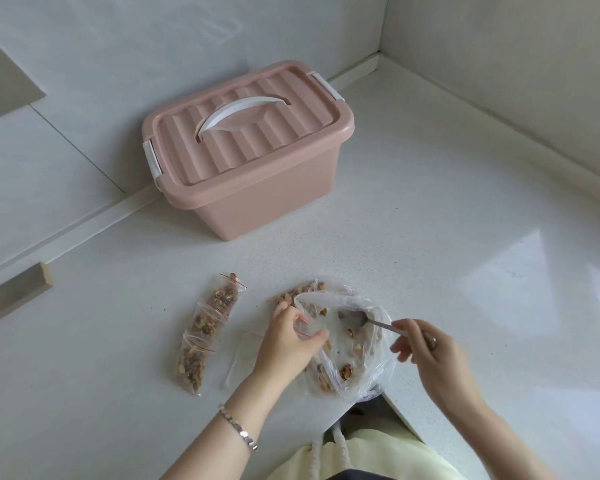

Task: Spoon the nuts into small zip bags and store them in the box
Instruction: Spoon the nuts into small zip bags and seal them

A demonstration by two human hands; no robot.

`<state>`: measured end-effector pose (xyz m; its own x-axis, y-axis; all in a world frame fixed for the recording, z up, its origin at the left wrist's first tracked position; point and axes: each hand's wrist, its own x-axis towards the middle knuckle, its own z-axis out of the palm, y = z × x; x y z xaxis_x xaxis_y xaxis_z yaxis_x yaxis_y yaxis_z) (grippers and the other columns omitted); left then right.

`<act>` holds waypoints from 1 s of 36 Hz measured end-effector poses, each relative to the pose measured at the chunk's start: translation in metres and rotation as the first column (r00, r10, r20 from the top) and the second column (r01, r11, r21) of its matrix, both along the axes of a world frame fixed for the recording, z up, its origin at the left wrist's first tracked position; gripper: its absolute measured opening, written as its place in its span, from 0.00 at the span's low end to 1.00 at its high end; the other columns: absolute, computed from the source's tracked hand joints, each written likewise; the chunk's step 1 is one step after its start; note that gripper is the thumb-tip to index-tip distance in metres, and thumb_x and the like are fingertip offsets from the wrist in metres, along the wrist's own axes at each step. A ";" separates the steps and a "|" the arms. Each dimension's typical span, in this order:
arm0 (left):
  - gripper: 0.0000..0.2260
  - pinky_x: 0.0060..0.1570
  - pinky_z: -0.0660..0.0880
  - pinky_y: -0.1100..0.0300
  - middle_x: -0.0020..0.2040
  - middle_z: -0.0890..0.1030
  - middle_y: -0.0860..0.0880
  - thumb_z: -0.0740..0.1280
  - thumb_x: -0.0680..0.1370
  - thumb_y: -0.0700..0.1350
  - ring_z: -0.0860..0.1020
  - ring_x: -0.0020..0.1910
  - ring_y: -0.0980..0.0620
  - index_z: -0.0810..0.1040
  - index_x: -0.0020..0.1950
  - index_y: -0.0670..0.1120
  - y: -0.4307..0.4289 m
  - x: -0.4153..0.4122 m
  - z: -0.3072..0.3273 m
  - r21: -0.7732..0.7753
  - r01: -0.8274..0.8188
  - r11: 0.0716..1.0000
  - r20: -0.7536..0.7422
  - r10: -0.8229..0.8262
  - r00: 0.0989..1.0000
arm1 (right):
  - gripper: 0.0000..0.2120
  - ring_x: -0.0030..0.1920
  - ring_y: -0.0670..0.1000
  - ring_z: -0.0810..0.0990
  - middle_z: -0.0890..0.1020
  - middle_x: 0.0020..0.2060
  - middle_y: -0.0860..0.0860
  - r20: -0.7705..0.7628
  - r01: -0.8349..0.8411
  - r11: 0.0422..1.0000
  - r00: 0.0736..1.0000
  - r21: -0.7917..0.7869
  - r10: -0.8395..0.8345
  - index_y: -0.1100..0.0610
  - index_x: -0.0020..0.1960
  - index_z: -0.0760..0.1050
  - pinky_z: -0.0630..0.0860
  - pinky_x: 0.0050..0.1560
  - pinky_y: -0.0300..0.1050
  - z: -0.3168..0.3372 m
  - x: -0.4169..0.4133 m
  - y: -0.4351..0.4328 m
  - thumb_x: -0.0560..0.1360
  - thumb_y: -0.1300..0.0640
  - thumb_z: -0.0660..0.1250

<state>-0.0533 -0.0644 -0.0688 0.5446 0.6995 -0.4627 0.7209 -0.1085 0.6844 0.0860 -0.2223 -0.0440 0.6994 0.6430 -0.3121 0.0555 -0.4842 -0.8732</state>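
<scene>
A pale yellow top [378, 452] with two white cords is right at the bottom, closest of all. Two bare arms reach out from it. The left wrist wears a silver bracelet [240, 432].

The left hand [288, 341] has its grip closed on the edge of the big clear bag [374, 375]. Its thumb and fingers pinch the plastic and hold the bag's mouth open. The right hand [430, 355] has its grip closed on the thin handle of a metal spoon [371, 322], held between the thumb and fingers. The round end of the spoon is down inside the big bag.

Brown nuts [346, 371] lie in the bottom of that bag, and some more show just past the left fingers. The bag sits at the near edge of the white tabletop [430, 220].

A row of small zip bags [205, 327] full of nuts lies to the left of the left hand, end to end. Each has a red line at the top. One empty zip bag [239, 358] lies flat between that row and the left wrist.

The pink box [243, 202] stands far back, close to the wall. Its lid is on, and the white handle [239, 114] lies flat on top.
</scene>
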 end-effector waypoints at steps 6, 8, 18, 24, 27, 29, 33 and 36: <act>0.12 0.63 0.55 0.66 0.75 0.57 0.55 0.71 0.71 0.52 0.58 0.72 0.58 0.74 0.49 0.49 0.014 0.004 0.001 -0.079 0.001 0.997 -0.005 -0.002 1.000 | 0.10 0.34 0.42 0.79 0.83 0.34 0.48 -0.054 -0.025 0.999 0.998 0.044 0.027 0.45 0.47 0.76 0.75 0.38 0.34 -0.019 -0.003 0.015 0.78 0.57 0.59; 0.11 0.69 0.60 0.58 0.72 0.65 0.52 0.72 0.69 0.54 0.63 0.70 0.55 0.74 0.46 0.53 0.016 0.003 -0.002 -0.120 -0.014 0.993 0.005 0.015 1.000 | 0.11 0.33 0.42 0.79 0.83 0.33 0.47 -0.086 -0.034 0.998 0.995 0.062 0.039 0.45 0.46 0.77 0.73 0.36 0.32 -0.022 -0.005 0.020 0.78 0.58 0.58; 0.09 0.52 0.64 0.64 0.61 0.74 0.53 0.73 0.70 0.49 0.71 0.59 0.58 0.73 0.42 0.52 0.012 0.001 0.001 -0.154 -0.060 0.986 0.043 0.067 0.997 | 0.14 0.33 0.45 0.81 0.85 0.35 0.53 -0.373 -0.010 1.000 0.928 0.005 0.011 0.55 0.47 0.80 0.75 0.37 0.37 -0.033 -0.007 0.023 0.80 0.56 0.56; 0.11 0.51 0.63 0.66 0.59 0.74 0.56 0.73 0.70 0.49 0.71 0.59 0.60 0.73 0.46 0.50 0.010 -0.003 -0.002 -0.142 -0.064 0.988 0.067 0.074 0.995 | 0.17 0.35 0.52 0.79 0.83 0.35 0.58 -0.548 0.131 0.990 0.826 -0.048 -0.136 0.62 0.49 0.78 0.72 0.40 0.44 -0.039 0.000 0.009 0.81 0.54 0.54; 0.14 0.49 0.64 0.69 0.57 0.74 0.56 0.74 0.69 0.51 0.70 0.59 0.59 0.73 0.49 0.50 0.007 -0.009 -0.002 -0.086 -0.073 0.994 0.090 0.080 0.993 | 0.18 0.35 0.52 0.78 0.83 0.34 0.58 -0.586 0.177 0.983 0.791 -0.056 -0.175 0.62 0.51 0.78 0.72 0.40 0.44 -0.039 0.005 -0.002 0.80 0.52 0.53; 0.15 0.46 0.64 0.74 0.56 0.73 0.57 0.74 0.69 0.51 0.70 0.57 0.60 0.72 0.50 0.52 0.003 -0.013 0.001 -0.011 -0.093 0.996 0.103 0.094 0.990 | 0.19 0.35 0.51 0.78 0.82 0.34 0.57 -0.601 0.205 0.977 0.774 -0.059 -0.198 0.63 0.52 0.77 0.72 0.40 0.44 -0.039 0.008 -0.009 0.80 0.52 0.53; 0.17 0.48 0.64 0.78 0.52 0.76 0.57 0.74 0.68 0.51 0.73 0.54 0.60 0.70 0.50 0.54 -0.009 -0.018 0.006 0.136 -0.154 0.979 0.208 0.124 0.970 | 0.19 0.32 0.50 0.77 0.82 0.33 0.57 -0.626 0.256 0.966 0.746 -0.043 -0.226 0.64 0.52 0.76 0.72 0.37 0.42 -0.036 0.012 -0.020 0.80 0.52 0.52; 0.17 0.46 0.68 0.74 0.47 0.77 0.57 0.73 0.66 0.55 0.75 0.49 0.60 0.70 0.48 0.53 -0.019 -0.018 0.009 0.194 -0.137 0.971 0.225 0.092 0.970 | 0.19 0.31 0.49 0.77 0.81 0.32 0.57 -0.649 0.283 0.959 0.726 -0.017 -0.226 0.64 0.53 0.76 0.74 0.33 0.38 -0.033 0.014 -0.026 0.80 0.51 0.52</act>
